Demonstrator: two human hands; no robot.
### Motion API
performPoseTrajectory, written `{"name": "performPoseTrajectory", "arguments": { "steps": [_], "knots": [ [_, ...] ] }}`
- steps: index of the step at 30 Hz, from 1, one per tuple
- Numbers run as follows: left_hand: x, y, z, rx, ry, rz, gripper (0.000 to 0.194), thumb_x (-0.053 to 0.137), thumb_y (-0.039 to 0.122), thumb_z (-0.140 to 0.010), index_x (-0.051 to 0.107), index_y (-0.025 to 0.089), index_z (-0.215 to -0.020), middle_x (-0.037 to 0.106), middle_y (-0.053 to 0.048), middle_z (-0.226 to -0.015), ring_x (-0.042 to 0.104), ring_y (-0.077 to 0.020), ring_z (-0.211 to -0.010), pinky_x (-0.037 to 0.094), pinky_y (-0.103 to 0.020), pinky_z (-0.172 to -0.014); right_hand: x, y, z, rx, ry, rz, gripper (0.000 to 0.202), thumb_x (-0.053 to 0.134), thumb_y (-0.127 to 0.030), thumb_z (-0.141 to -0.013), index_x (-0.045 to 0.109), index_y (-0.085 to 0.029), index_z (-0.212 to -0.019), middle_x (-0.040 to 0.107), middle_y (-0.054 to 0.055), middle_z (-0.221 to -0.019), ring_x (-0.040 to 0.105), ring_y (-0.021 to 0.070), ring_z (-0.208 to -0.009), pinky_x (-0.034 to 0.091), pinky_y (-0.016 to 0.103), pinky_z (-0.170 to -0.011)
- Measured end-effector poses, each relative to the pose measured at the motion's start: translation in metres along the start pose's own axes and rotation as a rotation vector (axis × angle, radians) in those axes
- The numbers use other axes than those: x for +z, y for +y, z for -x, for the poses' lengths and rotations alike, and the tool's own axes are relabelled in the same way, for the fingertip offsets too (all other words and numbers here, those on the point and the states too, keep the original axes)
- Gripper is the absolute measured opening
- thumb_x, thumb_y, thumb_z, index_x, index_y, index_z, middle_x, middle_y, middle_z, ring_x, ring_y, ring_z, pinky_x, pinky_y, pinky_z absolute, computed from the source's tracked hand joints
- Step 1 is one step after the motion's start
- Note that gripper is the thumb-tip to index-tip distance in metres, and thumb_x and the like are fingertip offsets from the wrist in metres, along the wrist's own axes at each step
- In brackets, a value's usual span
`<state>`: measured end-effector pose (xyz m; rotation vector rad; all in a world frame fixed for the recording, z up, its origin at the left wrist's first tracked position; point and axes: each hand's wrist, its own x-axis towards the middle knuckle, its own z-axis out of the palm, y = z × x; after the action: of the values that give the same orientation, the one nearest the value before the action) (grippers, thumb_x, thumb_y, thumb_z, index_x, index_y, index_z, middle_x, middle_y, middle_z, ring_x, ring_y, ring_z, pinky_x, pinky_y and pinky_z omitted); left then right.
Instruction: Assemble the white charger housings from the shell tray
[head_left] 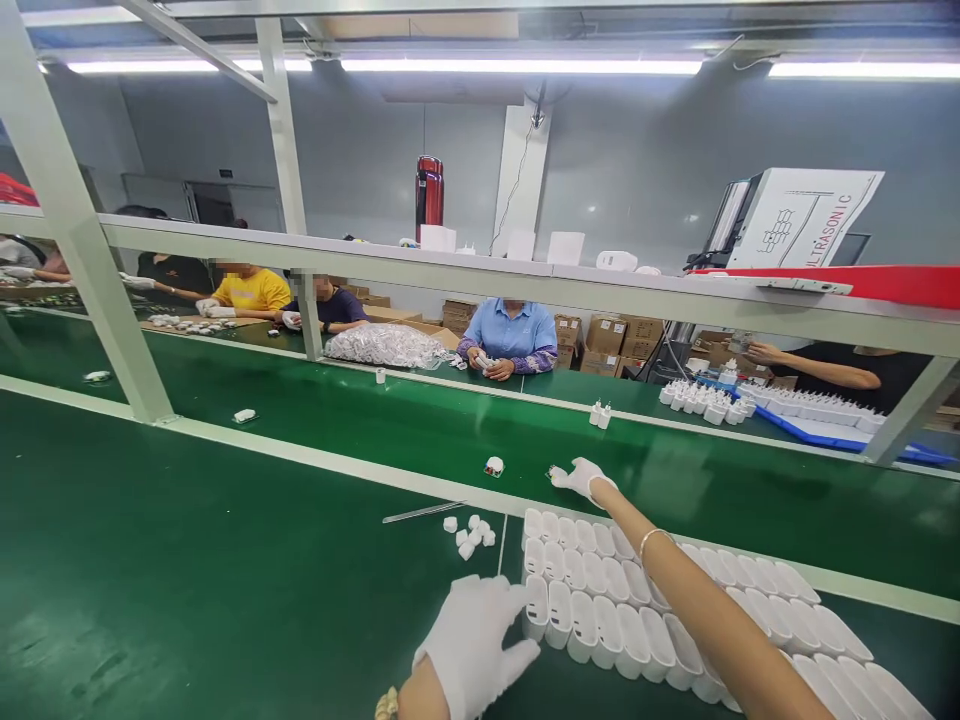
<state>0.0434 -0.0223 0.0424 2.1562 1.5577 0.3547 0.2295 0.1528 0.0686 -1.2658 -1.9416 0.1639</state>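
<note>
Component at fingertips of right hand, over green belt, grip's closure unclear.

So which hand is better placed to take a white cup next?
Probably the left hand: it's open beside the nearest white cups, while the right hand reaches over the green belt to a small part.
</note>
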Motion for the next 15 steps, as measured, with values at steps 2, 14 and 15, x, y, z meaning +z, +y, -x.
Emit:
{"name": "performPoseTrajectory", "arguments": {
  "steps": [2, 14, 15],
  "knots": [
    [0.004, 0.004, -0.002, -0.006, -0.069, -0.070, 0.036, 0.059, 0.039, -0.085, 0.069, 0.027, -0.117, 0.072, -0.011, -0.103, 0.065, -0.0345, -0.095, 0.049, -0.045, -0.082, 0.010, 0.006, -0.009, 0.155, -0.115, 0.014, 0.029, 0.060, -0.041, -0.096, 0.065, -0.013, -0.093, 0.064, -0.002, -0.077, 0.061, 0.0088, -0.059, 0.052, 0.023, -0.056],
    [0.004, 0.005, 0.014, 0.237, 0.275, 0.271, 0.017, 0.044, 0.022, -0.095, 0.060, 0.025, -0.093, 0.066, -0.005, -0.103, 0.063, -0.0187, -0.091, 0.052, -0.030, -0.085, -0.056, -0.022, 0.031, 0.196, -0.374, -0.296, 0.043, 0.074, -0.034, -0.080, 0.068, -0.016, -0.118, 0.072, 0.009, -0.110, 0.068, 0.0233, -0.101, 0.057, 0.039, -0.089],
    [0.007, 0.003, 0.015, 0.255, 0.309, 0.322, 0.014, 0.047, 0.020, -0.093, 0.059, 0.026, -0.096, 0.066, -0.005, -0.106, 0.063, -0.0189, -0.095, 0.053, -0.031, -0.088, -0.065, -0.029, 0.047, 0.176, -0.372, -0.318, 0.045, 0.074, -0.033, -0.079, 0.068, -0.019, -0.121, 0.071, 0.009, -0.116, 0.066, 0.0242, -0.106, 0.055, 0.040, -0.093]
  ]
}}
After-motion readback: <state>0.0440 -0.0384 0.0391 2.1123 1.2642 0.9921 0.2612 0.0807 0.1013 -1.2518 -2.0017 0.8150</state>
